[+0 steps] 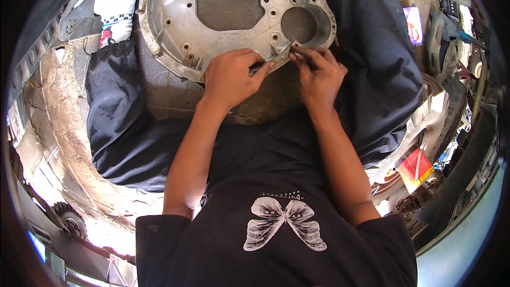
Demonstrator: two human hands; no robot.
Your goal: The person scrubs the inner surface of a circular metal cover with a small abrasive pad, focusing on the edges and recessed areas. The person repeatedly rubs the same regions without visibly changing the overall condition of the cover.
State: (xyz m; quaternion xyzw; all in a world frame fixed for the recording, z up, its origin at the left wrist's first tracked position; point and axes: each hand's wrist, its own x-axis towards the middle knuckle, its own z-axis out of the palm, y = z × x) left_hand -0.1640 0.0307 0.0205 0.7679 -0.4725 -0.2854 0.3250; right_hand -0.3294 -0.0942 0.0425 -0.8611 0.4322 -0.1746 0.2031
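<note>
A grey cast-metal bell housing [234, 40] lies between my legs, with a large central opening, a smaller round bore at right and bolt holes about its flange. My left hand [228, 77] is closed on its near rim, fingers curled over the edge and thumb stretched along it toward the right. My right hand [323, 77] is closed at the rim below the round bore. Its fingers pinch something small and dark against the edge, too covered to name.
My legs in dark trousers [380, 64] flank the housing, and a white-patterned sock [118, 5] shows at the far left beside a grey sandal [79, 8]. Assorted parts crowd the right side, among them a red and yellow box [415, 170]. A small knobbly wheel [69, 219] stands at lower left.
</note>
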